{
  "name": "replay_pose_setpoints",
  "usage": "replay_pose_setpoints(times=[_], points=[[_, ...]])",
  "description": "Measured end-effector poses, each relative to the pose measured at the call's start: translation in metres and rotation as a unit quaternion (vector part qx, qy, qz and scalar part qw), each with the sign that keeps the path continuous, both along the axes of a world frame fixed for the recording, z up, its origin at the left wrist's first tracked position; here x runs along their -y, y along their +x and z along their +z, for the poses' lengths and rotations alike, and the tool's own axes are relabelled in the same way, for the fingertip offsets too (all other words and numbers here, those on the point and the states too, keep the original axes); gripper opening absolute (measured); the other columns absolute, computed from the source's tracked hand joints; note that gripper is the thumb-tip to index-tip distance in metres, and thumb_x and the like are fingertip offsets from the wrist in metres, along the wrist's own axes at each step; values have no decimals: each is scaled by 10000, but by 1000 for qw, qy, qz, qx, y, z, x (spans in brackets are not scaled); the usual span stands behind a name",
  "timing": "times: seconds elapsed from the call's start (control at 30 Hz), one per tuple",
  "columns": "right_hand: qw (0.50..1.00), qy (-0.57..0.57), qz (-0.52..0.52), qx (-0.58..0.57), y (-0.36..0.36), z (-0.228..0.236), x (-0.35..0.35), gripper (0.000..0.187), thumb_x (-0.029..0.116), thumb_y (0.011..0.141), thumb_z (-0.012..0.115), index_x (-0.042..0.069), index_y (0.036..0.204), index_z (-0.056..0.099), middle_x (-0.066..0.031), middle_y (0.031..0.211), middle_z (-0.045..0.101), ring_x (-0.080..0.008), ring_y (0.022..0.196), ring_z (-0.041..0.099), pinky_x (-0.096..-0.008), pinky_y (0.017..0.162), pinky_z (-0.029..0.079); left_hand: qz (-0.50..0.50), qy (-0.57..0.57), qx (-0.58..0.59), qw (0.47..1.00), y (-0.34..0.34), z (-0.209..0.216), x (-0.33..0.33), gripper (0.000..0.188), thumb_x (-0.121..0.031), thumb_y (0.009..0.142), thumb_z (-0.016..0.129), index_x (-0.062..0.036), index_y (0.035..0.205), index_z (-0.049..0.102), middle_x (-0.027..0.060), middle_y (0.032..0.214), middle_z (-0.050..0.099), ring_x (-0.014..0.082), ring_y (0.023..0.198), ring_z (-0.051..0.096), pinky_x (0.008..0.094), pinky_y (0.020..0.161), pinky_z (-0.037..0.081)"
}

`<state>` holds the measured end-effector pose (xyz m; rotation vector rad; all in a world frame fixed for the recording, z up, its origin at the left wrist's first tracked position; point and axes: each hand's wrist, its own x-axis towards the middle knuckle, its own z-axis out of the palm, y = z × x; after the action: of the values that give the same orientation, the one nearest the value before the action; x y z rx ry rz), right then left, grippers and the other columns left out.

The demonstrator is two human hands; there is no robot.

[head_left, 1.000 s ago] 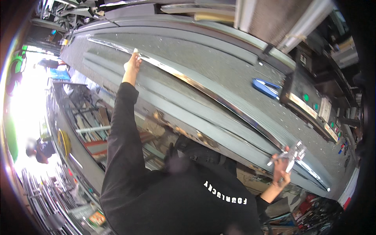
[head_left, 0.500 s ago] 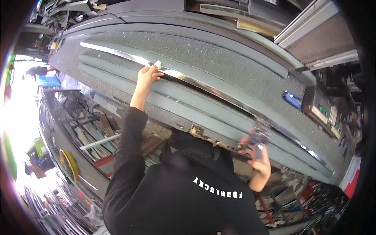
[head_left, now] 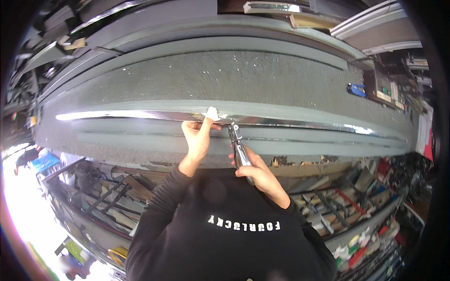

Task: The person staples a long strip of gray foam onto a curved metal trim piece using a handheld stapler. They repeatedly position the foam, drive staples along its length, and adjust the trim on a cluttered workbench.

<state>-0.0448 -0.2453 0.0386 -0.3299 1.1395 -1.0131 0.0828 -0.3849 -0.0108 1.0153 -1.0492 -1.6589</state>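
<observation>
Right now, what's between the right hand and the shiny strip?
The head view shows a silvery tool, gripped in the right hand, its tip at the near edge of the shiny strip.

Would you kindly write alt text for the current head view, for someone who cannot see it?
A person's left hand, its thumb tipped in white, pinches a long shiny metal strip over a grey workbench; the right hand holds a metal tool up to the strip's near edge. A blue tool lies at right.
</observation>
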Motion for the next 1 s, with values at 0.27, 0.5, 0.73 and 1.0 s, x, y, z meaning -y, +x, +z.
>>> replay_pose_setpoints(times=[0.27, 0.5, 0.73, 1.0], points=[[988, 30, -142, -60, 37, 9, 19, 669, 92, 690, 639, -46, 1314, 441, -100, 1139, 541, -167, 978, 510, -288, 786, 480, -38, 14, -16, 999, -5, 1, 11, 131, -35, 904, 579, 75, 897, 651, 121, 828, 676, 203, 709, 675, 302, 580, 563], [975, 83, -207, -20, 46, 14, 35, 684, 61, 643, 572, -7, 1318, 489, -87, 1136, 588, -152, 987, 546, -243, 763, 456, -27, 23, -41, 999, -5, -3, 6, 139, -19, 906, 573, 98, 913, 646, 116, 865, 674, 200, 692, 672, 312, 620, 575], [975, 79, -206, -31, 47, 10, 33, 612, -15, 669, 597, -62, 1269, 487, -95, 1108, 578, -153, 922, 551, -272, 734, 490, -31, 24, -44, 998, 0, -1, -2, 122, -10, 904, 587, 98, 913, 641, 122, 880, 675, 194, 719, 676, 312, 629, 582], [980, 70, -176, -53, 50, 3, 23, 566, -24, 694, 579, -38, 1257, 521, -67, 1038, 624, -128, 888, 571, -270, 756, 484, -46, -19, -68, 996, 2, 3, -8, 113, -1, 906, 585, 75, 963, 648, 135, 888, 684, 191, 733, 679, 311, 635, 592]])
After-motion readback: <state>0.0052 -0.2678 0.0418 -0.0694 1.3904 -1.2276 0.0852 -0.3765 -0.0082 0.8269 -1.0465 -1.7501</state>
